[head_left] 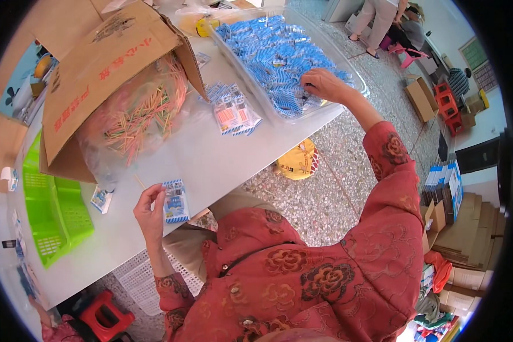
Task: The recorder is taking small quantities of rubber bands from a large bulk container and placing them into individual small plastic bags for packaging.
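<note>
My left hand [149,212] is closed in a pinch over the table's near part, with a thin pale stick [139,181] poking out from its fingertips. Right beside the thumb lies a flat blue-and-white packet [176,202] at the table edge; whether they touch I cannot tell. My right hand [324,85] reaches over the near side of a clear plastic bin [290,121] filled with small blue-striped packets [273,60]. Its fingers curl down among them, and what they grip is hidden. A few white-and-blue packets [233,111] are piled between the bin and a cardboard box.
The open cardboard box [100,74] lies tilted, a clear bag of thin coloured sticks [145,117] spilling from it. A green basket [57,214] stands at left, near another small packet [101,199]. A yellow round stool top [298,159] is below the table edge. People [376,23] are farther off.
</note>
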Tool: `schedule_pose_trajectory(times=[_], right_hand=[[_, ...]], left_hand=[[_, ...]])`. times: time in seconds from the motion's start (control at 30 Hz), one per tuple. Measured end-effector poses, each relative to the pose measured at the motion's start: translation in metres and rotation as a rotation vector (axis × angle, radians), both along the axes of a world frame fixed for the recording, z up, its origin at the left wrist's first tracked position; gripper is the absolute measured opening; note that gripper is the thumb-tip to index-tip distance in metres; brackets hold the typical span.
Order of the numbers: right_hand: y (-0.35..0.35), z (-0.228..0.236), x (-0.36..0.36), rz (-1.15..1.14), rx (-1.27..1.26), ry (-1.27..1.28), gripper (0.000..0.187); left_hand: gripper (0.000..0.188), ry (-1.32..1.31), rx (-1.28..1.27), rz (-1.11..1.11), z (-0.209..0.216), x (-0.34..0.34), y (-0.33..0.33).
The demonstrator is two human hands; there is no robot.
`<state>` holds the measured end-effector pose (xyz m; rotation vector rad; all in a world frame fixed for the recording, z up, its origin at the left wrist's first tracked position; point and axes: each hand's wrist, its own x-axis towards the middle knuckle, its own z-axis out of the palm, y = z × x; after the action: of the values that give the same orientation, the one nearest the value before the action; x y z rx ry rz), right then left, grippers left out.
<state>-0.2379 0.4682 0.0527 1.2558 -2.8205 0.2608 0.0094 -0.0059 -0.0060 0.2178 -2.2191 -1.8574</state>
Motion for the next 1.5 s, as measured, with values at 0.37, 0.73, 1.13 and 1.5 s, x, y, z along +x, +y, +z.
schedule_pose_trajectory(times=[0.37,0.73,1.13,1.5], right_hand=[[-0.128,0.039,0.089,-0.006,-0.448,0.119,0.024],[-0.289,-0.085,0.164,0.185,-0.635,-0.352,0.036],[-0.319,-0.111,0.174,0.164,-0.525,-0.064,0.049],[-0.322,-0.106,0.16,0.131,-0.74,-0.212,0.019]], left_hand=[[0.038,-0.005,-0.443,0.352,-0.025,0.034,-0.026],[0.047,-0.142,-0.706,0.427,-0.038,0.044,0.023],[0.053,0.026,-0.73,0.472,-0.051,0.046,0.028],[0.058,-0.006,-0.694,0.486,-0.046,0.044,0.027]])
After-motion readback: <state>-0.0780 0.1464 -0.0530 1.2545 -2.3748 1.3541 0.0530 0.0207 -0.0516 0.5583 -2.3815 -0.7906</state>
